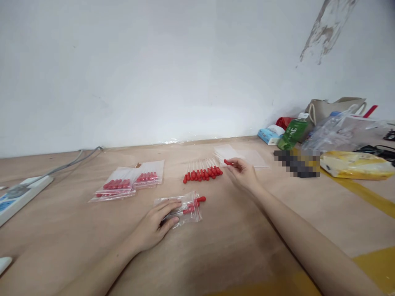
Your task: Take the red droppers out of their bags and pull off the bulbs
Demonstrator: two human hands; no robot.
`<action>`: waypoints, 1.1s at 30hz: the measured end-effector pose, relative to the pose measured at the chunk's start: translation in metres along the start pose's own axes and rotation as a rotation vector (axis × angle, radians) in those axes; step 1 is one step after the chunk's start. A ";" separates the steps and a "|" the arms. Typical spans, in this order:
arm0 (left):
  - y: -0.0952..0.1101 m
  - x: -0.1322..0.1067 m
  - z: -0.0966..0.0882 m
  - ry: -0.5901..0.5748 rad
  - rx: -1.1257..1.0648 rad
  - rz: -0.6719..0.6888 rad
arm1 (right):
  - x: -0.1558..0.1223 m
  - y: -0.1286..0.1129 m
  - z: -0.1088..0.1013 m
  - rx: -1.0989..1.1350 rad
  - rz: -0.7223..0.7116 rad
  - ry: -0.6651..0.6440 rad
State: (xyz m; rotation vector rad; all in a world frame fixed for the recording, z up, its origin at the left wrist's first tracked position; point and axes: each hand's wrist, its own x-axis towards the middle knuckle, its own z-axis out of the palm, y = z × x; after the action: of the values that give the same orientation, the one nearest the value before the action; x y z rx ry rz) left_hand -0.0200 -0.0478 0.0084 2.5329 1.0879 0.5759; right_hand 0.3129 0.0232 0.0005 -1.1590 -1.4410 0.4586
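My left hand (159,220) lies on a clear zip bag (179,209), fingers over its upper side and thumb along the near edge. Droppers with red rubber bulbs are in that bag, and one red bulb (201,199) pokes out at its right-hand mouth. Between thumb and fingertips, my right hand (242,172) pinches a dropper by its red bulb (227,162); the hand hides much of its tube. Just left of it lies a row of several loose droppers (202,174), bulbs toward me. Flat unfilled zip bags (251,157) are stacked behind my right hand.
Filled bags of red-bulbed droppers (117,184) (149,176) lie at the left. A power strip (26,197) with a grey cable sits far left. Along the right are a tissue pack (270,135), green bottle (293,132), plastic bag (335,131) and yellow packet (356,165).
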 end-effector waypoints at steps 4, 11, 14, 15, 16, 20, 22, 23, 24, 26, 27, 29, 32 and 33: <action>0.000 -0.001 0.000 0.004 -0.007 0.011 | -0.004 0.012 0.015 -0.197 -0.015 -0.055; 0.000 0.000 0.000 -0.013 0.004 0.010 | -0.004 0.013 0.011 -0.312 0.032 -0.116; 0.001 0.000 0.000 -0.015 0.014 0.000 | -0.005 0.016 0.008 -0.374 0.057 -0.107; 0.001 0.000 0.000 -0.013 0.014 0.001 | -0.006 0.017 0.007 -0.389 0.068 -0.097; 0.001 0.000 0.000 -0.013 0.011 0.003 | -0.006 0.018 0.006 -0.403 0.077 -0.086; 0.002 -0.001 0.000 0.005 0.006 0.000 | -0.009 0.018 0.005 -0.451 0.090 -0.057; 0.002 -0.001 0.000 0.007 0.013 -0.013 | -0.012 0.012 0.006 -0.479 0.095 -0.024; 0.002 -0.001 0.000 0.004 0.014 -0.018 | -0.014 0.007 0.007 -0.488 0.086 0.006; 0.003 -0.001 0.000 -0.003 0.014 -0.020 | -0.017 0.001 0.008 -0.481 0.066 0.031; 0.003 -0.001 0.001 -0.004 0.011 -0.020 | -0.026 -0.013 0.012 -0.414 -0.004 0.007; 0.003 -0.001 0.001 0.000 0.008 -0.019 | -0.031 -0.021 0.015 -0.359 -0.047 -0.068; 0.004 -0.001 0.000 0.007 0.000 -0.014 | -0.041 -0.035 0.021 -0.285 -0.117 -0.299; 0.006 -0.001 0.000 0.008 -0.008 -0.011 | -0.053 -0.046 0.034 -0.303 -0.167 -0.501; 0.006 -0.001 0.000 0.008 -0.008 -0.009 | -0.055 -0.047 0.038 -0.315 -0.173 -0.526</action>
State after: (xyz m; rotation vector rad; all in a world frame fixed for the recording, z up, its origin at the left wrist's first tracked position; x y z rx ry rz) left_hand -0.0170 -0.0521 0.0111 2.5203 1.0966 0.5869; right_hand 0.2513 -0.0306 0.0010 -1.1961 -2.1116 0.4445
